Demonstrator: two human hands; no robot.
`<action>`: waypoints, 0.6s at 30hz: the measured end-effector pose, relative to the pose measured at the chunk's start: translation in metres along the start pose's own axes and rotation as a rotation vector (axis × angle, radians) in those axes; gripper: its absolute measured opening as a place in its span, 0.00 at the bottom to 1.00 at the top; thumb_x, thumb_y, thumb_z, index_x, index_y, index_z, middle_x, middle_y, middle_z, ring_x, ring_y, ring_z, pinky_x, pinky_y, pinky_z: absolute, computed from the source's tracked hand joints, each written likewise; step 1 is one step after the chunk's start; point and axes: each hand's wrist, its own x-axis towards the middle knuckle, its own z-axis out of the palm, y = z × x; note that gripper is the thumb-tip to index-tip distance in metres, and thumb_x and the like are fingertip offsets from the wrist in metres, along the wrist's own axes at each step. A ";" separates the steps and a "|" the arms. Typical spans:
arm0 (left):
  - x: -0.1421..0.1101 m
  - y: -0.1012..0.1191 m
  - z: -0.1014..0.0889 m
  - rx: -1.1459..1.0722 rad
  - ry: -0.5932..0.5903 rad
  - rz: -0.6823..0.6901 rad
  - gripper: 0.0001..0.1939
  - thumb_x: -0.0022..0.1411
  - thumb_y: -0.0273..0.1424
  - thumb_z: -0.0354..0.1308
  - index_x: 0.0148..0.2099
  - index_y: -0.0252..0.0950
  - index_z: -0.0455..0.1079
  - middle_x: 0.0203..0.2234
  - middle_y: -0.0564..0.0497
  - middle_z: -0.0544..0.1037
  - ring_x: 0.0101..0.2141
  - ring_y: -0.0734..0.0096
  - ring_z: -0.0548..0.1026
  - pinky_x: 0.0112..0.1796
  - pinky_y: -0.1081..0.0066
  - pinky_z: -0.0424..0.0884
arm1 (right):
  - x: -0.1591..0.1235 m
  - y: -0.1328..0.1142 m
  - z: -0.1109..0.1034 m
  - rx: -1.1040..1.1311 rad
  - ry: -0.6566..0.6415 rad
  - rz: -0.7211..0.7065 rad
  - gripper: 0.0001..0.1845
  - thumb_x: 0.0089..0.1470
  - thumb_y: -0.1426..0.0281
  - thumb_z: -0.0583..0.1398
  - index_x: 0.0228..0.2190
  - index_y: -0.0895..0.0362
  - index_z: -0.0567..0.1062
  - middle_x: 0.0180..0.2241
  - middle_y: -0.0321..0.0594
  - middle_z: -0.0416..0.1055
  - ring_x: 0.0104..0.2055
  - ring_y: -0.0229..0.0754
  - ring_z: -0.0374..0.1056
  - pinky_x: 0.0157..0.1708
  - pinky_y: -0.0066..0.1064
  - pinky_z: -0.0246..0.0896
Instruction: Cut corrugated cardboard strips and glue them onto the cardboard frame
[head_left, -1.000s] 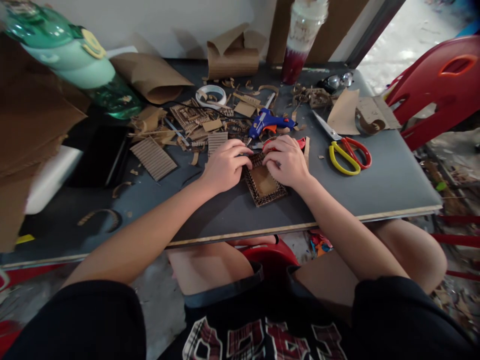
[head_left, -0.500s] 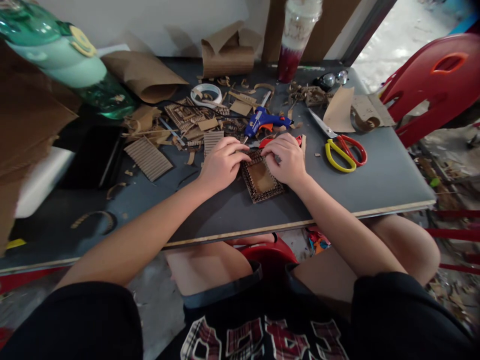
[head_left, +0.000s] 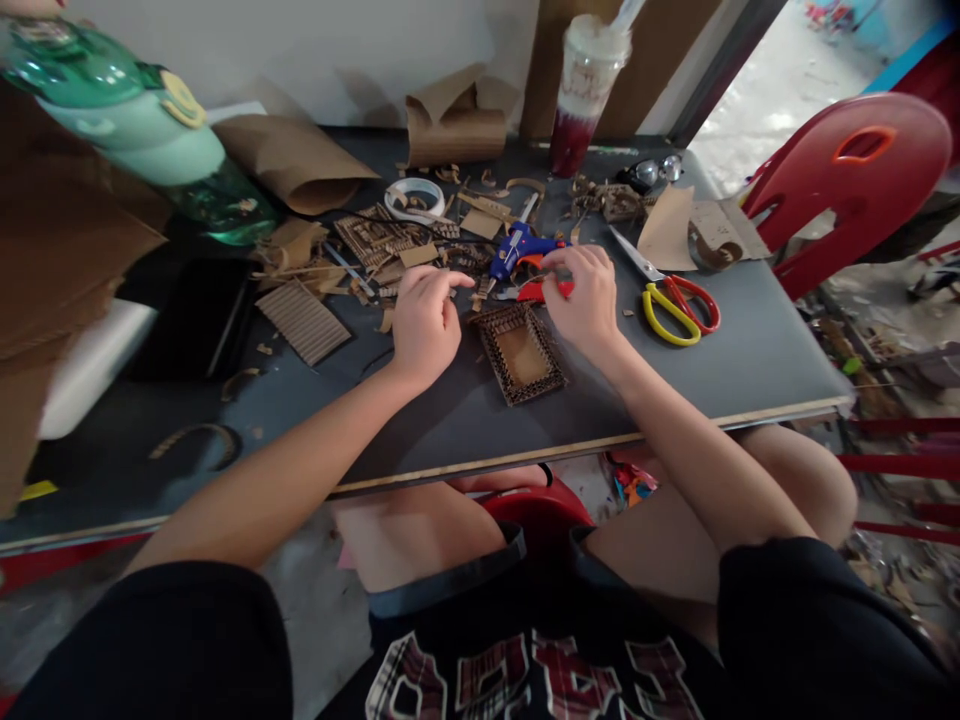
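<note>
A small rectangular frame of corrugated cardboard (head_left: 511,392), with a flat brown panel inside, lies on the table between my hands. To its left hovers my left hand (head_left: 426,325), index finger stretched to the right and nothing visible in it. My right hand (head_left: 586,300) is at the frame's upper right, its thumb and fingers apart and curved. Partly behind the right hand is a red-handled cutter (head_left: 531,292). Just beyond sits a blue glue gun (head_left: 517,247) with an orange trigger. Scissors (head_left: 671,312) with yellow and red handles lie to the right.
Cardboard scraps and a tape roll (head_left: 414,198) cover the back of the table (head_left: 450,440). A ribbed cardboard piece (head_left: 304,320), a green bottle (head_left: 150,140) and a black flat object (head_left: 196,320) are at left. A drink cup (head_left: 589,95) stands behind; a red chair (head_left: 847,200) is at right.
Both hands have come off the cardboard frame and moved apart, left hand to the left and right hand to the right. The frame stays on the table. The view has shifted slightly.
</note>
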 end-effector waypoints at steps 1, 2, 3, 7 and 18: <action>0.000 0.000 0.000 -0.004 0.002 0.005 0.22 0.57 0.15 0.45 0.44 0.39 0.74 0.37 0.50 0.81 0.45 0.62 0.75 0.48 0.63 0.72 | 0.006 0.001 -0.001 -0.012 0.000 0.024 0.12 0.54 0.75 0.55 0.36 0.53 0.77 0.41 0.43 0.79 0.51 0.53 0.69 0.55 0.51 0.63; 0.000 0.001 0.000 -0.008 0.001 0.007 0.22 0.57 0.15 0.45 0.43 0.39 0.74 0.37 0.50 0.81 0.45 0.62 0.75 0.48 0.63 0.72 | 0.012 0.004 -0.002 -0.026 -0.012 0.037 0.13 0.54 0.75 0.55 0.38 0.53 0.77 0.43 0.45 0.78 0.52 0.55 0.69 0.56 0.52 0.62; 0.000 0.001 0.000 -0.012 0.001 0.003 0.22 0.56 0.15 0.45 0.43 0.39 0.74 0.36 0.50 0.81 0.44 0.62 0.75 0.47 0.63 0.72 | 0.019 0.008 -0.001 -0.043 -0.037 0.042 0.13 0.55 0.75 0.55 0.40 0.54 0.76 0.45 0.46 0.77 0.54 0.56 0.67 0.57 0.54 0.61; 0.000 0.002 0.000 -0.039 0.021 -0.036 0.19 0.54 0.15 0.45 0.38 0.40 0.71 0.34 0.50 0.80 0.42 0.63 0.75 0.46 0.63 0.71 | 0.051 0.037 0.006 -0.154 -0.222 0.073 0.18 0.57 0.66 0.60 0.48 0.60 0.72 0.50 0.57 0.73 0.58 0.66 0.65 0.58 0.62 0.58; -0.003 0.005 0.001 -0.124 -0.089 -0.040 0.13 0.53 0.17 0.45 0.25 0.40 0.59 0.22 0.51 0.71 0.32 0.65 0.72 0.34 0.65 0.67 | 0.082 0.039 0.018 -0.400 -0.531 0.068 0.23 0.53 0.59 0.63 0.45 0.62 0.77 0.48 0.58 0.76 0.51 0.65 0.72 0.51 0.57 0.66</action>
